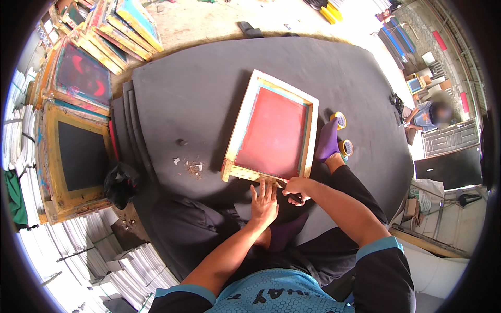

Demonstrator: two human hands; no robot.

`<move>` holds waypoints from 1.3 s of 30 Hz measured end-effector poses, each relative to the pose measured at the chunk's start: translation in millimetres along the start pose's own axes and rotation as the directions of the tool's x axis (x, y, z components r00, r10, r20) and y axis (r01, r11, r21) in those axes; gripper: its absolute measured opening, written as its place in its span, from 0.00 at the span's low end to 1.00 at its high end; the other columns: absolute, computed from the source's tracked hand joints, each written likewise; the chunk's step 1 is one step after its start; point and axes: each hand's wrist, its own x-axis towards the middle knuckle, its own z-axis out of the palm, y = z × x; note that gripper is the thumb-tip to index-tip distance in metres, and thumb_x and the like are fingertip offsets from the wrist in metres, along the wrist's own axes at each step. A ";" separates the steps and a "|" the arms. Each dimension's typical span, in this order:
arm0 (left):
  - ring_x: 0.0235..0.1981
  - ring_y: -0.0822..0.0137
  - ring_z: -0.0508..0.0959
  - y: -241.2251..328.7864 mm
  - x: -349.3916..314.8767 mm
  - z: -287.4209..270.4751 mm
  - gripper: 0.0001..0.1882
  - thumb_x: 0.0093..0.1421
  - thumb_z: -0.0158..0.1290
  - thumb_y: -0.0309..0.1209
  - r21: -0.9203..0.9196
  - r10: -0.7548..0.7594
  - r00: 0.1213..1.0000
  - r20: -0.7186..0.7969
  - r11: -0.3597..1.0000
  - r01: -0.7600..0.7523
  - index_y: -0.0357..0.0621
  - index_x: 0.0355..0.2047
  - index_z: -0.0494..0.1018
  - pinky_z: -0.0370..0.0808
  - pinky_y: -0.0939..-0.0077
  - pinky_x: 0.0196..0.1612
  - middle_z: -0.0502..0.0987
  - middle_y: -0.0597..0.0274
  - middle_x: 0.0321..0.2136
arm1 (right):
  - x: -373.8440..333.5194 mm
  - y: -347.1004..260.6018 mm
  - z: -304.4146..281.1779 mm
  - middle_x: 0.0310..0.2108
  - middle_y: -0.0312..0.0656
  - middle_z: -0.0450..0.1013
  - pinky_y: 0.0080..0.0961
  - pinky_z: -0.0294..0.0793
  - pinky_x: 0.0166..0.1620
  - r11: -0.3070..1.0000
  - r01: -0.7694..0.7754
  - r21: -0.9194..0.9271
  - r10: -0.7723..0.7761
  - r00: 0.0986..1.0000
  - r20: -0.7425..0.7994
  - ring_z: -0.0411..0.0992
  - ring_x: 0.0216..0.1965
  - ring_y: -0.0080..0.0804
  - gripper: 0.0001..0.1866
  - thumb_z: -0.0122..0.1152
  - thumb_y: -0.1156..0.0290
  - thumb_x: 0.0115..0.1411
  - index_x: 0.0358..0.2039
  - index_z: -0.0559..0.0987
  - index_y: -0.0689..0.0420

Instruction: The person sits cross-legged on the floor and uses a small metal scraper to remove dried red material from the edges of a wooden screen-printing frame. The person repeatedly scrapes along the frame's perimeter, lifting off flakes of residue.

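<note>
A wooden-framed printing screen point(273, 133) with a reddish mesh lies tilted on the dark mat before my crossed legs. My left hand point(264, 202) has its fingers stretched out and spread, their tips against the frame's near edge. Just right of it, my right hand point(297, 189) is closed round a black-handled tool point(296, 198), its front part at the near edge by the right corner. The tool's exact kind is hidden by my fingers. Small scraps point(194, 167) lie on the mat left of the screen.
Two yellow tape rolls point(345, 147) stand beside my purple-socked foot point(327, 140). A black plastic bag point(122, 183) sits at the mat's left edge. Beyond it lean several framed screens point(81, 151), with paper stacks point(94, 250) nearer. Another person point(425, 116) sits far right.
</note>
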 end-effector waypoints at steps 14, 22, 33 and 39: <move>0.75 0.52 0.49 -3.2 0.3 -8.6 0.37 0.53 0.62 0.39 -0.052 -0.037 0.997 -0.061 0.998 0.034 0.44 0.64 0.68 0.54 0.28 0.67 0.57 0.58 0.71 | 7.4 28.6 35.3 0.23 0.49 0.75 0.36 0.75 0.19 0.985 0.145 -0.089 -0.163 0.954 -0.250 0.73 0.17 0.38 0.15 0.55 0.65 0.61 0.37 0.78 0.67; 0.75 0.51 0.50 -1.9 1.4 -12.6 0.36 0.55 0.60 0.39 -0.071 -0.046 0.997 -0.067 0.997 0.041 0.43 0.64 0.70 0.53 0.28 0.67 0.59 0.56 0.72 | 36.9 59.1 70.9 0.42 0.63 0.78 0.46 0.79 0.46 0.946 0.288 -0.150 -0.324 0.819 -0.474 0.79 0.41 0.56 0.23 0.57 0.59 0.61 0.48 0.78 0.66; 0.74 0.50 0.53 -3.9 0.9 -5.4 0.31 0.58 0.55 0.36 -0.050 -0.007 0.990 -0.143 0.999 -0.001 0.42 0.62 0.70 0.54 0.26 0.66 0.61 0.58 0.71 | 40.3 68.2 90.0 0.43 0.67 0.77 0.56 0.74 0.55 0.899 0.431 -0.082 -0.393 0.709 -0.586 0.75 0.48 0.67 0.21 0.54 0.58 0.62 0.46 0.77 0.64; 0.74 0.52 0.54 -11.9 1.9 -9.4 0.33 0.55 0.59 0.36 -0.023 0.017 0.994 -0.112 1.000 -0.020 0.45 0.63 0.70 0.56 0.29 0.67 0.61 0.58 0.70 | 52.9 75.0 93.0 0.41 0.67 0.78 0.57 0.75 0.53 0.854 0.508 -0.108 -0.464 0.653 -0.598 0.76 0.46 0.69 0.21 0.55 0.57 0.63 0.46 0.78 0.62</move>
